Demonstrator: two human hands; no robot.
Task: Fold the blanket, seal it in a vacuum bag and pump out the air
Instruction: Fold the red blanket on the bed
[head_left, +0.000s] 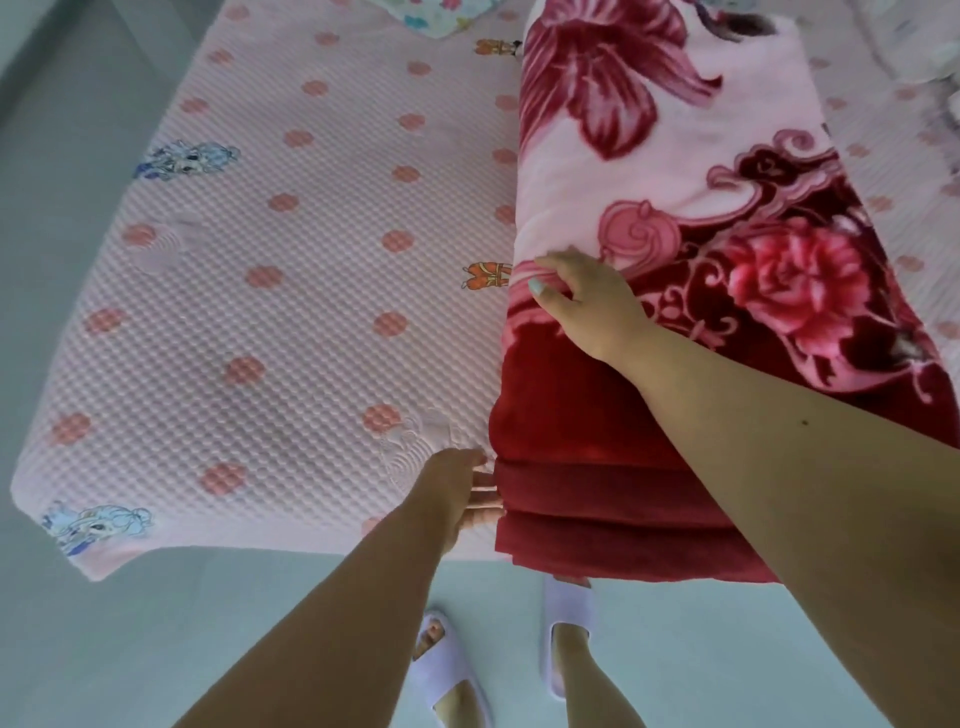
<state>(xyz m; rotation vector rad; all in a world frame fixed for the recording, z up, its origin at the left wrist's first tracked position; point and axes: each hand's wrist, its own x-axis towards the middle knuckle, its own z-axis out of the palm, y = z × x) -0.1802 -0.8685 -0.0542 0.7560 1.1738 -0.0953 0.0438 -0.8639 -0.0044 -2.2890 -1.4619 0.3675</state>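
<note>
Still folding: red floral blanket (701, 249) lies in a long strip on the bed (260, 260). Right hand (587, 296) pinches its left edge, left hand (462, 488) grips the near layers. Next: fold lengthwise; no vacuum bag visible.

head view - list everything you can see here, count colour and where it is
blanket: 1, red and pink with a flower print, folded in layers on the right side of the bed
bed cover: 1, pale pink with darker pink dots and small cartoon figures, spread over the bed
printed cloth: 1, white with coloured prints, at the top edge, mostly cut off
floor: pale grey-green, around the bed
slippers: 2, pale lilac, on the person's feet at the bottom
left hand: 1, fingers against the near left edge of the folded layers
right hand: 1, on top of the blanket, gripping its left edge
</note>
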